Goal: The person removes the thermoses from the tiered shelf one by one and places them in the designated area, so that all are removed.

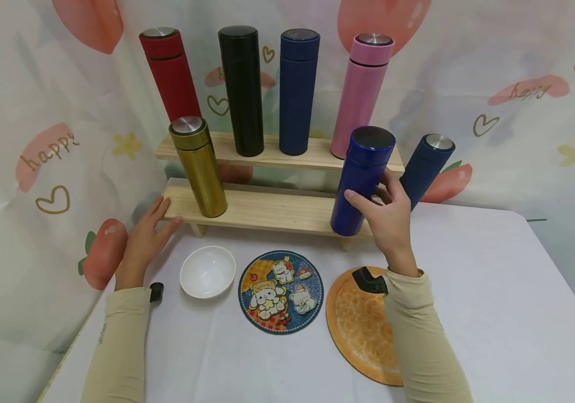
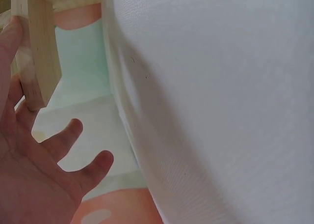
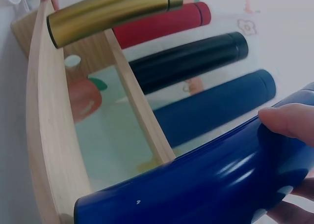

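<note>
My right hand (image 1: 390,215) grips a glossy blue thermos flask (image 1: 358,184), its thumb on the near side; in the right wrist view the thumb (image 3: 289,121) lies across the flask. The flask's base is at the right end of the lower board of a two-tier wooden stand (image 1: 277,210). At the board's left end rests my left hand (image 1: 143,243). The left wrist view has its fingers (image 2: 93,172) spread out past the board end. A gold flask (image 1: 199,168) stands near it on the same board.
Red (image 1: 173,78), black (image 1: 241,92), matte blue (image 1: 299,92) and pink flasks (image 1: 360,98) line the upper board. Another dark blue flask (image 1: 425,168) is behind my right hand. In front are a white bowl (image 1: 207,272), a cartoon mat (image 1: 281,292) and an orange-brown round mat (image 1: 363,324).
</note>
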`<state>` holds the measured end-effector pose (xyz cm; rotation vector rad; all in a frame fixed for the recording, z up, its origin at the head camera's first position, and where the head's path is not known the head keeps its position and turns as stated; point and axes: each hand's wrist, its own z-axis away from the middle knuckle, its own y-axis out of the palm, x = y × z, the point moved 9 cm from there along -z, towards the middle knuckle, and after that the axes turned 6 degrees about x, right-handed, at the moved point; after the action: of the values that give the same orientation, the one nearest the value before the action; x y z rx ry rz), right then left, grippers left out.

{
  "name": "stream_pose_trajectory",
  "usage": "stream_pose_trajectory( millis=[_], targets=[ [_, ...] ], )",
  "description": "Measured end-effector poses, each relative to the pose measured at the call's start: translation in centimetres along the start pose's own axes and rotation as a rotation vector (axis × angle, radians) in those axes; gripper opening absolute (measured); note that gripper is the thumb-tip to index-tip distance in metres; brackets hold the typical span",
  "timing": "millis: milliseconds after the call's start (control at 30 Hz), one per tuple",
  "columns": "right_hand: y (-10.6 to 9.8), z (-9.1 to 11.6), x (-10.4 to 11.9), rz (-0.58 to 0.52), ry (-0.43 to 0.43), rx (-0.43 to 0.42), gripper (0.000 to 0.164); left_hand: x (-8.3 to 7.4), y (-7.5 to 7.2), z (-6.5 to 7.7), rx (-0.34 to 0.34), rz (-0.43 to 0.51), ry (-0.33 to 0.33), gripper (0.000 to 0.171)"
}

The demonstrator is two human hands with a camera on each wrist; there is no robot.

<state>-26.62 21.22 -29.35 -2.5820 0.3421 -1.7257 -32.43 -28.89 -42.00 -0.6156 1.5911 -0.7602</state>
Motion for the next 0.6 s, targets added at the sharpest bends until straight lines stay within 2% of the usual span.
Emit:
stream_pose_trajectory(
  millis=[167,467,600],
  targets=[
    [-1.5,0.3,0.2,-0.008,0.001,-0.037,0.062,-0.1,0.0,0.0,0.004,0.011,0.0,0.08],
    [-4.5,0.6,0.5,0.022,0.007,-0.108,0.066,-0.2,0.1,-0.1,0.004,0.01,0.012,0.079],
    [-5.7,0.8,0.3,-0.008,0.011,-0.135,0.067,-0.2,0.0,0.0,-0.007,0.009,0.019,0.079]
  ],
)
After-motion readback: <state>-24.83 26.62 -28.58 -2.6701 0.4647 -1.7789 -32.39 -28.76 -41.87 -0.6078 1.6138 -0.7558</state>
